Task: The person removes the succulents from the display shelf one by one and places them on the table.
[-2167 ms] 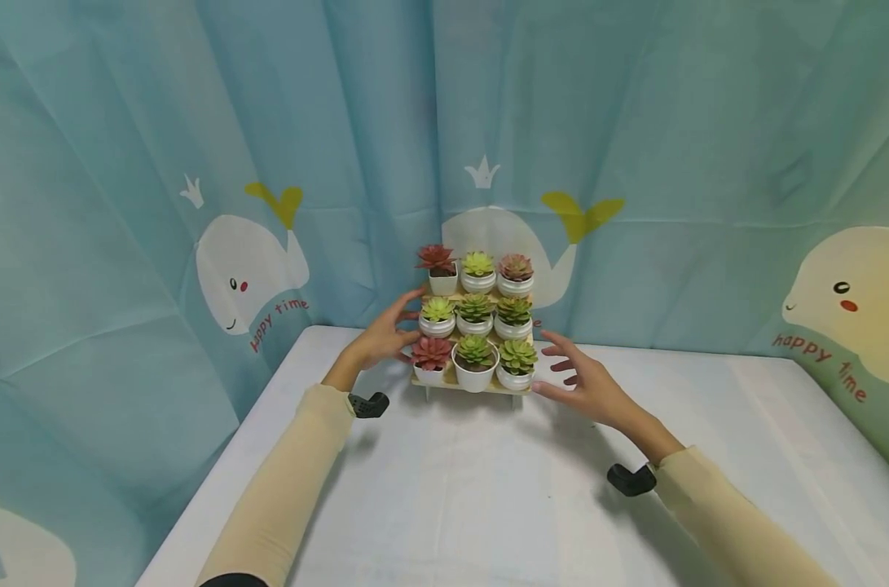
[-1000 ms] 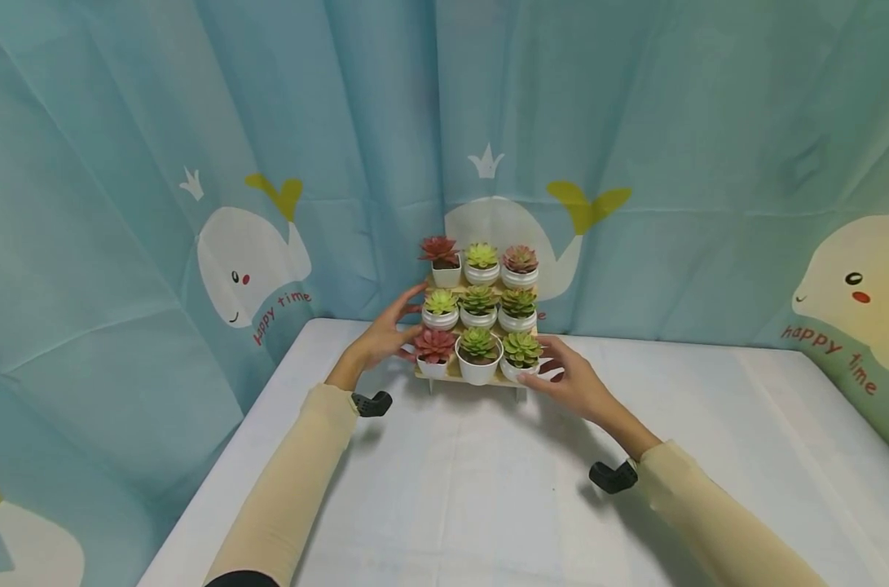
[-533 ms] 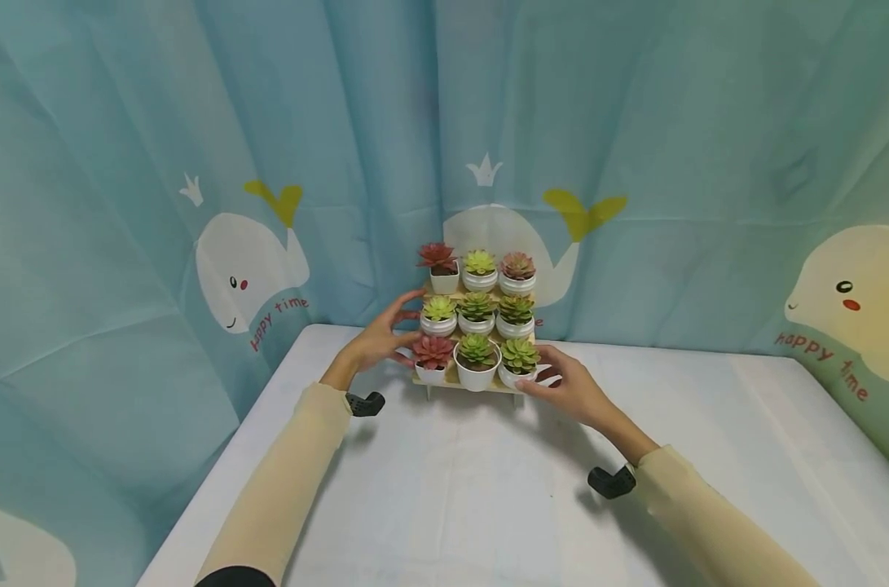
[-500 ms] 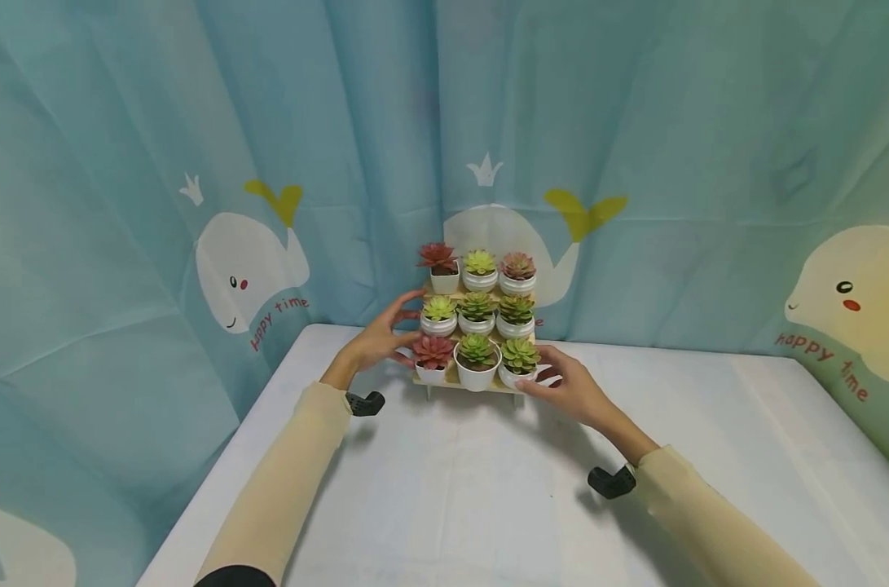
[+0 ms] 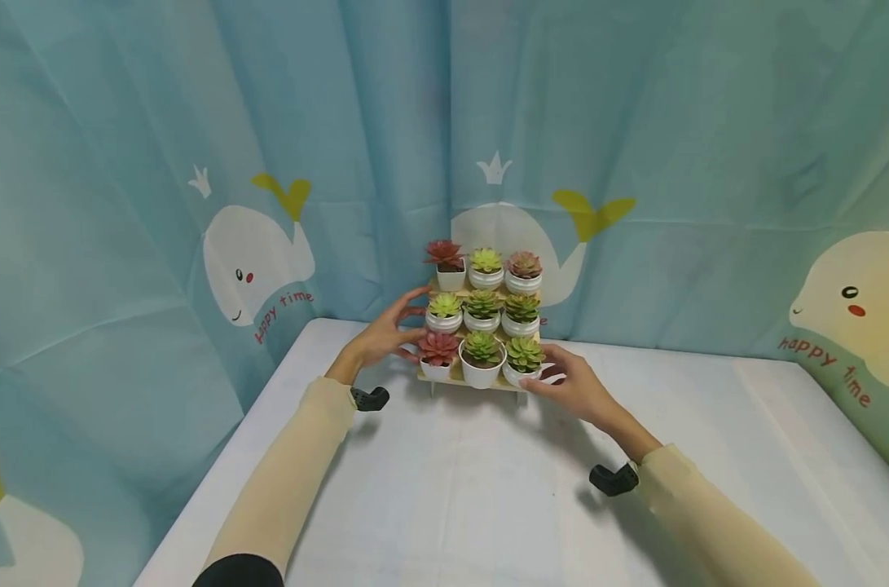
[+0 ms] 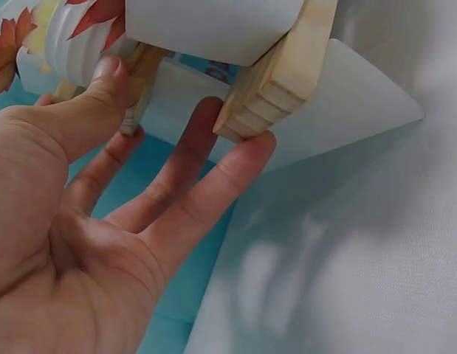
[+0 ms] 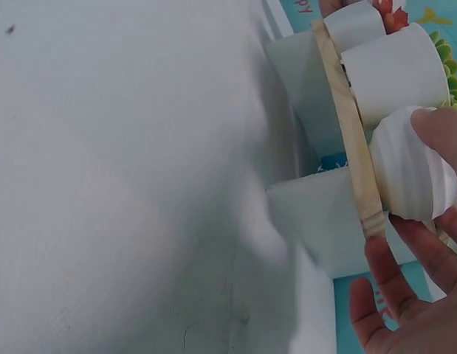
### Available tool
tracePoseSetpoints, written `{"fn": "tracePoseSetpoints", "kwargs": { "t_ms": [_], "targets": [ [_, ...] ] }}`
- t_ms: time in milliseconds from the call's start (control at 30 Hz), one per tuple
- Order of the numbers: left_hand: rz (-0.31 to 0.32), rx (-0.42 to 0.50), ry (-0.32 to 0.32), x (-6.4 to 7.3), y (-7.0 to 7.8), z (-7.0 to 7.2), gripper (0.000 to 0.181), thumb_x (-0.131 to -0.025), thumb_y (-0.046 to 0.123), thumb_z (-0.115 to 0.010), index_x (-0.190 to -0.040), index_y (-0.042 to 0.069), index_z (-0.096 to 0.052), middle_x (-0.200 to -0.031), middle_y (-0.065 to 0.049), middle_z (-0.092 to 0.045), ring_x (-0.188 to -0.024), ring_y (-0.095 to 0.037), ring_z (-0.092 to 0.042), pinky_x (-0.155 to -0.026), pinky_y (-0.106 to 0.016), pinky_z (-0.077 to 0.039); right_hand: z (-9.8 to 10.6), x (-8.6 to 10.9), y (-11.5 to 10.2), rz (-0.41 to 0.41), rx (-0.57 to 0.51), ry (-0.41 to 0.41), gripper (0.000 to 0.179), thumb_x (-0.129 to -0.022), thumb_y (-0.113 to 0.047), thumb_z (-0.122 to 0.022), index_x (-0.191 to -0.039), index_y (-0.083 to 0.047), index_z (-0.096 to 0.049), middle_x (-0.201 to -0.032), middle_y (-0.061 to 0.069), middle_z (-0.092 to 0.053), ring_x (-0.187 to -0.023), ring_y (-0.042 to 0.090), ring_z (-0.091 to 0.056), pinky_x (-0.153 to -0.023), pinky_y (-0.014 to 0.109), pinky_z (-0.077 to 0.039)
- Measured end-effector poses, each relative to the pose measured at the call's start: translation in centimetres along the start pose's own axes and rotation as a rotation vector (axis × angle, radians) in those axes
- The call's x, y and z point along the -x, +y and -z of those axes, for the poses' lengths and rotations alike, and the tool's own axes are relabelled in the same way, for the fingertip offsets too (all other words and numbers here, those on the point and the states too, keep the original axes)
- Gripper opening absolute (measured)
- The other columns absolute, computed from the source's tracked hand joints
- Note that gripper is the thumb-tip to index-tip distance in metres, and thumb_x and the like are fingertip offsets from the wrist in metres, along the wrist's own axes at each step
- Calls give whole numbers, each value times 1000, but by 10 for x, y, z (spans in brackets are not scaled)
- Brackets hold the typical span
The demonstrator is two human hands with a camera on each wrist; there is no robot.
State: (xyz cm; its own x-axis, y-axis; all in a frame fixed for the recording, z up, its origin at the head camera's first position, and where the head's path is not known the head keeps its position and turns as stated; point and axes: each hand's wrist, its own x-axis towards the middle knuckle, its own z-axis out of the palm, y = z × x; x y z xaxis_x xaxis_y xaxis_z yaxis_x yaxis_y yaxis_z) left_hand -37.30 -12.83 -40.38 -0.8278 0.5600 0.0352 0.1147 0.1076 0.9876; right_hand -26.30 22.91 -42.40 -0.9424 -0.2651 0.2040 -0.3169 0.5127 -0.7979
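A three-tier wooden stand (image 5: 455, 377) with white legs carries rows of small potted succulents near the back of the table. My left hand (image 5: 378, 339) is at its left side. In the left wrist view, its extended fingers touch the ends of the wooden shelves (image 6: 276, 99), and the thumb tip lies beside a ribbed white pot (image 6: 69, 44). My right hand (image 5: 578, 390) holds the green succulent (image 5: 525, 354) at the right end of the front row. In the right wrist view, the thumb presses that ribbed pot (image 7: 409, 169) from above while fingers reach below it, by the shelf end.
A white cloth covers the table (image 5: 451, 489). Blue curtains (image 5: 385, 122) printed with whales hang close behind the stand and along the left. In the front row, a red succulent (image 5: 438, 348) and a larger potted green one (image 5: 481, 375) stand left of the held pot.
My right hand has come in from the right of the stand and taken hold of the front right pot. My left hand stays at the stand's left side. The head view shifts slightly.
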Motion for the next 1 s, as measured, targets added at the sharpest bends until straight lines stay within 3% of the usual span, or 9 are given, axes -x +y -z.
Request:
{"fn": "tracePoseSetpoints", "kwargs": {
  "t_ms": [267, 700, 1000],
  "targets": [
    [15, -6, 26, -5, 3, -2, 78, -103, 1, -60, -163, 36, -24, -160, -17, -30, -96, -32, -68, -71, -51, -62, 2, -2, 2, -53, -37, 6, 65, -91, -25, -81, -147, -8, -54, -131, 13, -64, -108, 28, -64, -87, 37, -56],
    [34, -14, 38, -5, 1, -1, 78, -104, 3, -60, -163, 39, -23, -161, -16, -29, -100, -34, -67, -72, -52, -61, 21, 3, -14, -8, 30, 55, 65, -91, -31, -81, -146, -8, -54, -128, 15, -67, -107, 30, -65, -84, 39, -55],
    [30, -12, 23, -2, 0, -2, 79, -103, 5, -61, -163, 39, -22, -164, -16, -27, -107, -39, -66, -73, -54, -61, 26, 9, -14, -27, 43, 64, 68, -90, -33, -82, -148, -11, -52, -129, 14, -66, -106, 29, -65, -84, 41, -56]
  ]
}}
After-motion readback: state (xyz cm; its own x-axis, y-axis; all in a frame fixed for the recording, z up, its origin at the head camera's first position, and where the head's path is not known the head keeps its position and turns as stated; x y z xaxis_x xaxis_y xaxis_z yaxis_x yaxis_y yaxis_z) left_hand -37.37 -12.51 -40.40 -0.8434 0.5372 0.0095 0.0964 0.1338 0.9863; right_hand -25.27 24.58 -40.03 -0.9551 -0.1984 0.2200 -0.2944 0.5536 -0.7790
